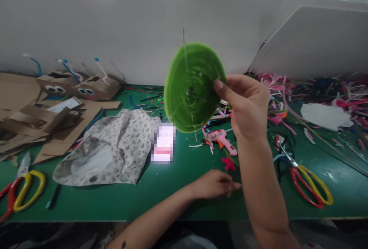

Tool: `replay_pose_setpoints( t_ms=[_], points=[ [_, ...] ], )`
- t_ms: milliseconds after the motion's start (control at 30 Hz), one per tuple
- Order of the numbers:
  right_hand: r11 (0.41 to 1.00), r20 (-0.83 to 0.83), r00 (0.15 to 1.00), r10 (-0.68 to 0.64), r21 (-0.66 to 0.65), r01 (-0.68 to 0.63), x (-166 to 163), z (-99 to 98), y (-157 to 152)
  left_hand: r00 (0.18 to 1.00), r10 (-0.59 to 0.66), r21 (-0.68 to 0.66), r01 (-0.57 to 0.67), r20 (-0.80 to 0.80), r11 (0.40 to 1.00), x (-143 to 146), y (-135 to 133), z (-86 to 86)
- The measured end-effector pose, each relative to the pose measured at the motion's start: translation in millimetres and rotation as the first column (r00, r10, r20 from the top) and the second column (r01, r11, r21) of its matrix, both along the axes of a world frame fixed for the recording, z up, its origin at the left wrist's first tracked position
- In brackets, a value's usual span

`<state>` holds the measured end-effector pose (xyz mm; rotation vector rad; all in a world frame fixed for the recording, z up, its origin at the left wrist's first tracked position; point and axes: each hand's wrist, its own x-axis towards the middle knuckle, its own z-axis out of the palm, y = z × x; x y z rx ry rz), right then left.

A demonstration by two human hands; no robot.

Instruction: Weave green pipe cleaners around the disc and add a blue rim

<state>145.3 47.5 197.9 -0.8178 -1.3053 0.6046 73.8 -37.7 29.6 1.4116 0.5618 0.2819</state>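
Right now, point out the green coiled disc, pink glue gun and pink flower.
Green coiled disc (pixel 192 88), head view: middle of face.
Pink glue gun (pixel 223 138), head view: body.
Pink flower (pixel 229 163), head view: centre.

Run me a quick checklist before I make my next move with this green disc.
1. Grip on disc: ok, the right hand pinches its edge.
2. Disc free of strands: not ok, thin pale ones show on it.
3. Left hand free: cannot tell, its fingertips are blurred.
4. Glue gun set down: ok, it lies on the table.
5. Glue gun hot: cannot tell.
6. Scissors by the right arm set down: ok.
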Motion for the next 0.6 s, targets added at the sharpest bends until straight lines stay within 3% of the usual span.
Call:
replay_pose_setpoints(
  t_ms=[67, 133, 200, 233, 267, 367, 467, 533, 600],
  points=[
    [0.998, 0.011, 0.999, -0.041, -0.036, 0.042, 17.1, -13.6, -3.8, 0.999, 0.03, 0.023, -0.03, 0.017, 0.999, -27.5, 12.0, 13.5],
    [0.989, 0.014, 0.994, -0.106, -0.105, 0.107, 36.0, -31.2, -6.6, 0.984, 0.164, -0.071, -0.159, 0.069, 0.985, -53.3, 24.8, 28.0],
    [0.975, -0.014, 0.986, -0.163, -0.155, 0.159, 49.9, -46.5, -7.9, 0.885, 0.44, -0.122, -0.425, 0.153, 0.897, -66.2, 34.1, 37.6],
    [0.97, -0.032, 0.983, -0.182, -0.168, 0.174, 53.0, -51.3, -8.0, 0.837, 0.519, -0.109, -0.507, 0.174, 0.855, -65.3, 36.1, 39.3],
    [0.968, -0.045, 0.98, -0.192, -0.172, 0.182, 53.0, -53.3, -7.8, 0.833, 0.527, -0.085, -0.521, 0.168, 0.85, -59.3, 35.6, 38.7],
    [0.981, -0.04, 0.988, -0.151, -0.129, 0.145, 36.5, -43.7, -7.1, 0.938, 0.325, 0.059, -0.334, 0.121, 0.941, -20.2, 21.0, 26.4],
    [0.997, -0.006, 0.999, -0.049, -0.059, 0.048, 13.4, -23.1, -8.6, 0.996, 0.083, 0.171, -0.088, 0.033, 0.981, 18.3, -0.2, 11.1],
    [0.999, 0.016, 1.0, -0.019, -0.034, 0.02, 5.9, -13.8, -10.5, 0.998, -0.057, 0.084, 0.06, -0.039, 0.995, 28.8, -7.9, 6.7],
    [0.999, 0.033, 0.999, -0.027, -0.036, 0.028, 6.9, -12.0, -11.7, 0.997, -0.046, 0.012, 0.046, -0.063, 0.999, 26.5, -7.9, 7.8]
  ],
)
